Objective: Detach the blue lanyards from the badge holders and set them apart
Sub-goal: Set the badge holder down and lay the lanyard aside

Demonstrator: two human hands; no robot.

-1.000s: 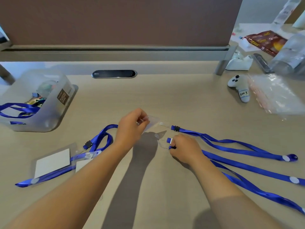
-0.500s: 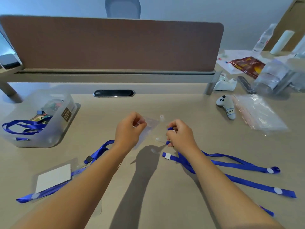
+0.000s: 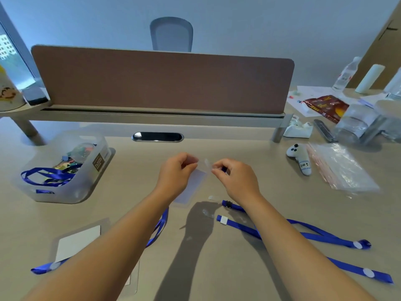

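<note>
I see the clear plastic badge holder (image 3: 191,185) lifted off the beige desk (image 3: 217,268) at the centre of my view, hanging tilted. My left hand (image 3: 176,174) pinches its top corner with curled fingers. At 3 o'clock of it, my right hand (image 3: 235,177) has thumb and forefinger clamped on the clear strap tab (image 3: 207,164) at the holder's top edge; something dark blue shows inside that grip.

At 5 o'clock, two loose blue ribbon lanyards (image 3: 314,235) lie flat, trailing toward the desk's right edge. At 7 o'clock, another badge holder with a white card (image 3: 78,242) lies with a blue lanyard (image 3: 159,227) across it, partly under my left forearm.

At 9 o'clock, a translucent plastic bin (image 3: 71,190) holds a looped blue lanyard (image 3: 47,175) and mixed coloured bits. At 3 o'clock lies a crinkled clear plastic bag (image 3: 340,168). Bare desk runs from my hands up to the brown divider panel (image 3: 162,81) at 12 o'clock.
</note>
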